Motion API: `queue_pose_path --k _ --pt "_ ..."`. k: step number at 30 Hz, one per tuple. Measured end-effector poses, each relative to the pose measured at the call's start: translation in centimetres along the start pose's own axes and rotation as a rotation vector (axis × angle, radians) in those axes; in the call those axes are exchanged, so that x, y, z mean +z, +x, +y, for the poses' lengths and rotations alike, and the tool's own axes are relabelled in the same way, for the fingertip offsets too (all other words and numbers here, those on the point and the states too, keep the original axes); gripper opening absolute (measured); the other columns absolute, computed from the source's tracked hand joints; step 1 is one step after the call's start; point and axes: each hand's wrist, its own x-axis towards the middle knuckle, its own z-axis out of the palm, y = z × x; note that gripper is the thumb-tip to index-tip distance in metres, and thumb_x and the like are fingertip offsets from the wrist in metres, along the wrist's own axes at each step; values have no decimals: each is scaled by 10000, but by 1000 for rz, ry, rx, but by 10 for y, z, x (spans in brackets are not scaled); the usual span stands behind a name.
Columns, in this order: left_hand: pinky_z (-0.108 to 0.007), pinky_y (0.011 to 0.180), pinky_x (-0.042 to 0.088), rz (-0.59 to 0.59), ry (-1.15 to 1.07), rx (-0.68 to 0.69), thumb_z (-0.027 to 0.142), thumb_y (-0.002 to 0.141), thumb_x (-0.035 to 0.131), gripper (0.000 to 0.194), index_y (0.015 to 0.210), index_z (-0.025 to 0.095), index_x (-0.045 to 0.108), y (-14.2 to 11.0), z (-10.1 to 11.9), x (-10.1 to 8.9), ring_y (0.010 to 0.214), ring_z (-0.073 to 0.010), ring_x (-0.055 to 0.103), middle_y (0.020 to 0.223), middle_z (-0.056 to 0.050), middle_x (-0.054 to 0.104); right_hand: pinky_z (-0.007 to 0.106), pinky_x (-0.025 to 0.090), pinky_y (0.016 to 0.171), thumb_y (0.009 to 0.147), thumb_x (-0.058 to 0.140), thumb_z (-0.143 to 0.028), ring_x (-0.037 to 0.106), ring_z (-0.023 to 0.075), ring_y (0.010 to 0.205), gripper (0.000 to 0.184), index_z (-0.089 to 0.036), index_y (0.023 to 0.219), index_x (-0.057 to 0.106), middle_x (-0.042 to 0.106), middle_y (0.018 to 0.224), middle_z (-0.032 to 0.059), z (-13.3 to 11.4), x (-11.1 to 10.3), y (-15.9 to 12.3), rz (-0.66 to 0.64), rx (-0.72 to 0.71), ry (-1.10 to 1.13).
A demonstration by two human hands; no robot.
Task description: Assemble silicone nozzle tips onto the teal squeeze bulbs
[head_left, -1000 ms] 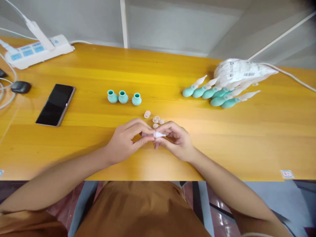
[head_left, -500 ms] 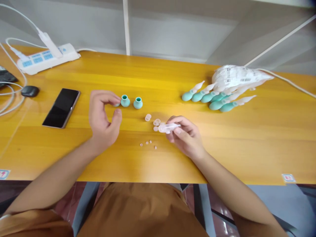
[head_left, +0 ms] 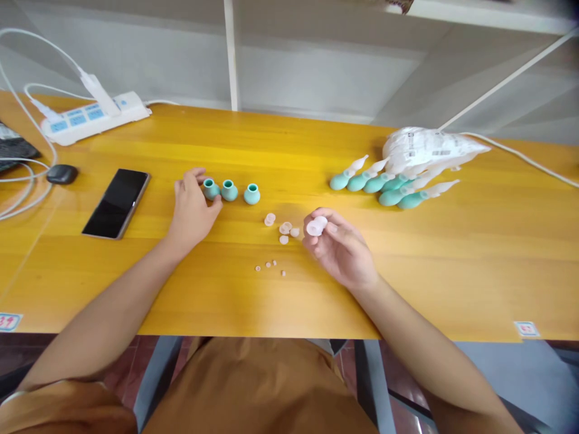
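Note:
On the left side of the desk, my left hand (head_left: pixel 193 208) curls its thumb and fingers around the leftmost teal rubber bulb (head_left: pixel 210 189), which stands with its open neck up. Close to its right is a second teal bulb (head_left: pixel 229 190), and a third teal bulb (head_left: pixel 252 194) stands a little apart. My right hand (head_left: pixel 341 247) pinches a translucent white nozzle (head_left: pixel 316 226), its flared round end towards me; the narrow end is hidden. Between the hands lie several small clear plug-like pieces (head_left: pixel 284 228). Nearer me are several tiny rings (head_left: pixel 268 264).
At the back right, several teal bulbs with nozzles (head_left: pixel 357 181) lie beside a white plastic bag (head_left: pixel 423 147). A phone (head_left: pixel 116 203), a black mouse-like case (head_left: pixel 62 174) and a power strip (head_left: pixel 97 117) with cables occupy the left. A partition (head_left: pixel 316 66) rises behind the desk.
My left hand has come down around the leftmost bulb, its fingers closing. In my right hand the nozzle has turned from sideways to flared end towards me. The view has shifted slightly.

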Motion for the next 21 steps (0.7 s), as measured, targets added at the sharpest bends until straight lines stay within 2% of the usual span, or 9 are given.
queue_pose_path --k 4,6,9,11,14,16,18,21 --pt "-406 933 564 -35 -26 -50 349 966 910 583 1403 208 551 10 -12 -6 1001 -181 680 1196 -47 755 254 573 634 938 885 -464 631 151 773 301 -287 1150 765 723 1009 25 1 0 -1 13 21 16" --pt "-411 942 591 -35 -40 -62 448 999 886 609 1430 208 529 14 -7 -10 1025 -174 705 1226 -48 753 252 561 626 924 908 -467 622 148 765 314 -282 1138 772 722 997 23 1 1 -2 19 23 30" --pt "-469 1038 602 -28 -146 -60 578 1012 861 641 1447 250 523 16 17 -16 1192 -211 716 1316 -48 724 270 546 605 960 878 -512 573 146 709 316 -280 1136 755 693 936 7 1 3 -1 10 -18 -4" --pt "-463 1021 625 -44 -240 -37 609 1010 855 600 1402 273 550 13 39 -19 1249 -231 715 1350 -42 701 274 528 586 985 854 -532 527 141 662 315 -277 1131 743 657 870 -11 2 3 -1 -1 -41 -17" --pt "-455 989 656 -139 -289 44 591 1047 808 473 1332 272 608 4 73 -22 1212 -234 738 1286 -38 711 259 505 579 985 866 -525 494 119 622 313 -270 1122 746 635 821 -31 2 4 -1 -24 -38 9" --pt "-461 956 671 -104 -215 189 527 1037 820 380 1281 274 674 -3 91 -24 1156 -250 739 1266 -61 714 259 505 579 989 864 -530 496 112 609 317 -271 1124 743 646 823 -34 2 4 -1 -29 -41 -1" --pt "-504 1005 653 -64 -84 315 432 1024 829 273 1230 290 721 -9 103 -24 1152 -286 730 1211 -71 747 270 515 578 999 848 -548 507 118 605 325 -277 1132 730 658 833 -32 2 4 -1 -26 -50 -39" --pt "-506 1009 628 -151 -22 425 313 1024 804 243 1259 312 745 -15 115 -24 1085 -286 746 1187 -70 771 285 536 591 996 852 -565 548 127 611 352 -283 1152 710 691 856 -27 2 4 -2 -32 -63 -87"
